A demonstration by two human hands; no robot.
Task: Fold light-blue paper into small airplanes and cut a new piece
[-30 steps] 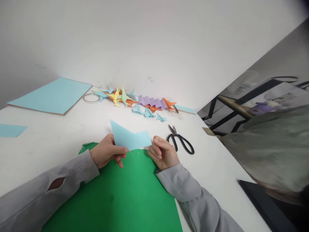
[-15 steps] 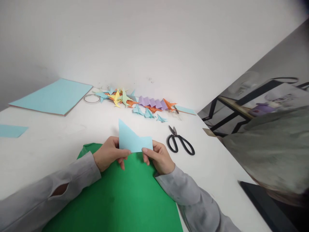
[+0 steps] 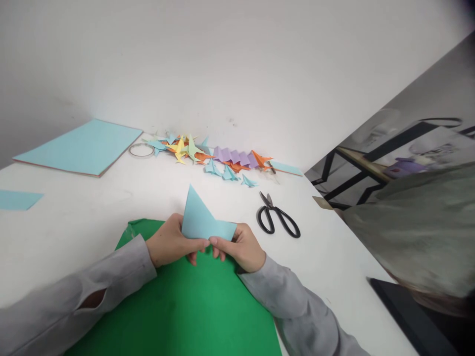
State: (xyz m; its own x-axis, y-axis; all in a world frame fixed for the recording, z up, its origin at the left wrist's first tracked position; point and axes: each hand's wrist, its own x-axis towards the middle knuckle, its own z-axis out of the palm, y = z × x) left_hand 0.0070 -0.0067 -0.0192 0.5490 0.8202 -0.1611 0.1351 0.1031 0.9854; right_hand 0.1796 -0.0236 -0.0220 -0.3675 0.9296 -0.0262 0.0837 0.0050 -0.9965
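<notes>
A light blue sheet of folding paper (image 3: 200, 220) is held up over the green cloth (image 3: 178, 306), one tall corner pointing upward on its left and a lower flap on its right. My left hand (image 3: 174, 242) grips its lower left edge, thumb in front and fingers behind. Pinching the lower right part is my right hand (image 3: 243, 247), its thumb close against the left thumb at the bottom edge. The fingers behind the paper are partly hidden. Black-handled scissors (image 3: 276, 216) lie slightly open on the white table, right of the hands.
Along the wall lie several folded paper cranes (image 3: 185, 150) and a purple pleated strip (image 3: 235, 156). A stack of blue paper (image 3: 81, 147), a ring (image 3: 141, 150) and a small blue sheet (image 3: 20, 200) are at left. A dark flat object (image 3: 397, 311) sits at the right edge.
Both thumbs have come together at the paper's bottom edge. The paper has tilted and sunk slightly, its right flap lower and more angled than before.
</notes>
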